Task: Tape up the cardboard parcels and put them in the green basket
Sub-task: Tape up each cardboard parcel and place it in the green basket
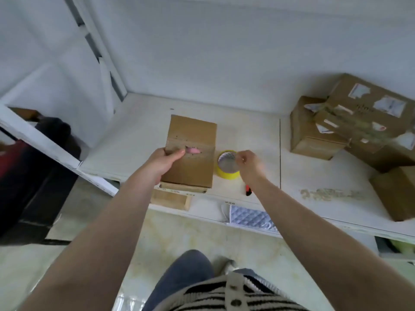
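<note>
A flat cardboard parcel (190, 151) lies on the white table (139, 135), with a torn hole in its top where something pink shows. My left hand (165, 161) grips the parcel's left edge, thumb on top near the hole. Just right of the parcel lies a yellow tape roll (226, 169). My right hand (248, 163) is at the roll's right rim, its fingers curled and pinching there. The green basket is not in view.
Several more cardboard boxes (350, 129) are stacked at the table's right, and another box (397, 191) sits at the right edge. A red-and-black cutter (247, 190) lies under my right wrist. A wooden block (170, 199) and a quilted pouch (249, 217) lie at the front edge.
</note>
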